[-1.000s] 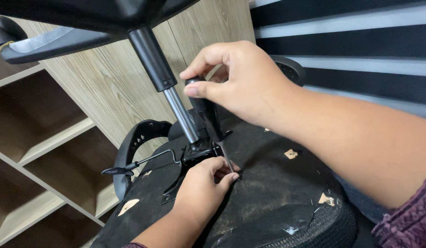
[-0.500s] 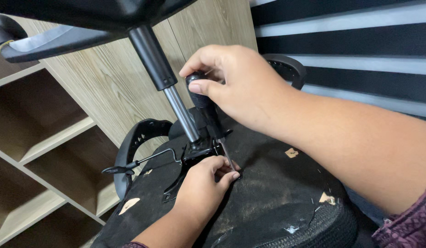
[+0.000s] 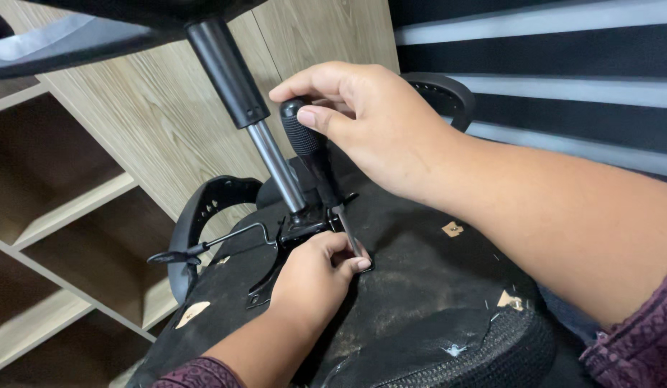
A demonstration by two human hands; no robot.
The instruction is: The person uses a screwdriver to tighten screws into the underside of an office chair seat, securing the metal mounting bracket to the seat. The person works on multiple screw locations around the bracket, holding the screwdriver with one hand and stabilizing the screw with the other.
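The screwdriver (image 3: 315, 162) is gripped at its handle by the right hand (image 3: 376, 122), its tip steadied by the left hand (image 3: 312, 276) pinched around it at 6 o'clock of the gas cylinder (image 3: 254, 122) on the upturned chair seat (image 3: 419, 287).

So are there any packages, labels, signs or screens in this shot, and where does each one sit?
No packages, signs or screens show.
Paper scraps: small tan torn bits, perhaps label remnants, stuck on the black underside of the chair seat; whether anything is printed on them cannot be told.
The right hand grips a black-handled screwdriver; the left hand steadies its tip.
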